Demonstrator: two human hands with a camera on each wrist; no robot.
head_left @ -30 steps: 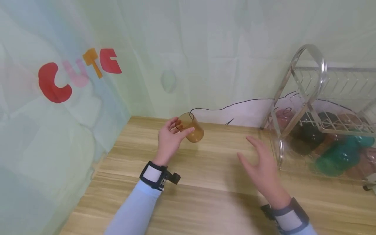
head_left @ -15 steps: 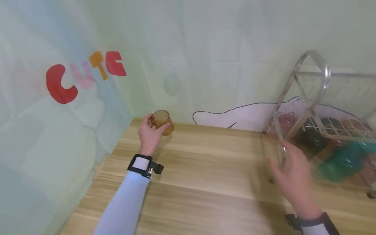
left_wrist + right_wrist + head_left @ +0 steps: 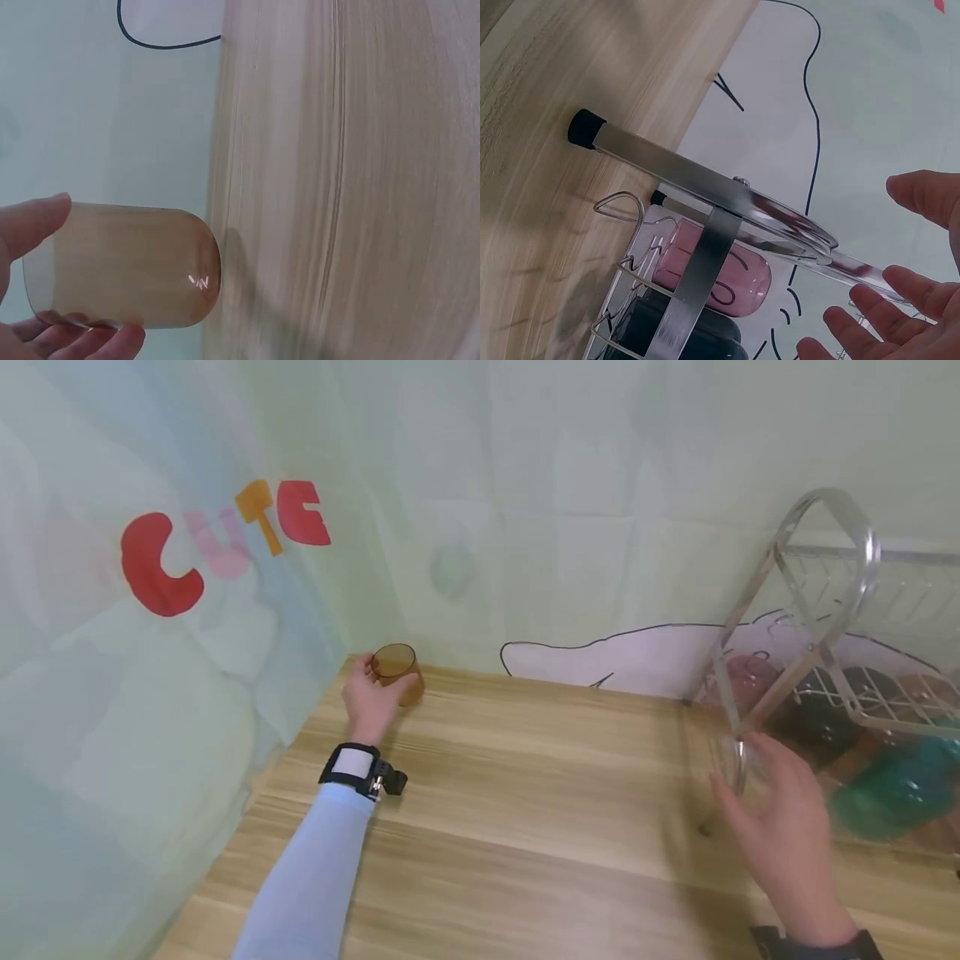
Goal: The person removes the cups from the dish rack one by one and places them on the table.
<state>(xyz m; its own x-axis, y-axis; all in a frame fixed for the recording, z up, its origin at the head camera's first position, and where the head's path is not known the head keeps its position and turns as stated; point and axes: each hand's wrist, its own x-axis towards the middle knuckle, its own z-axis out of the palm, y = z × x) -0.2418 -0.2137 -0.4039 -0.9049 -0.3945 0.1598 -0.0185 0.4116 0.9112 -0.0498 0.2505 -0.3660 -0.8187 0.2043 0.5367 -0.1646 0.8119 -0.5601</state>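
Nearest, the right hand (image 3: 787,827) is spread wide beside the rack (image 3: 696,281); whether it touches cannot be told. Only the right wrist view shows the rack's black foot cap (image 3: 586,129) clearly and a pink cup (image 3: 742,281) behind a flat metal bar; the head view adds a teal cup (image 3: 892,793) inside. Farther off, the left hand (image 3: 371,697) holds an amber cup (image 3: 135,270) between thumb and fingers, at the back left corner of the table (image 3: 510,777). From above, the cup shows its round dark rim; the left wrist view gives its side: clear, smooth, straight-walled, rounded at the base, with a small glint. Whether that base meets the streaky wood-grain tabletop is unclear. Beyond hangs a pale, creased backdrop (image 3: 562,485) with red, pink and orange letters at left.
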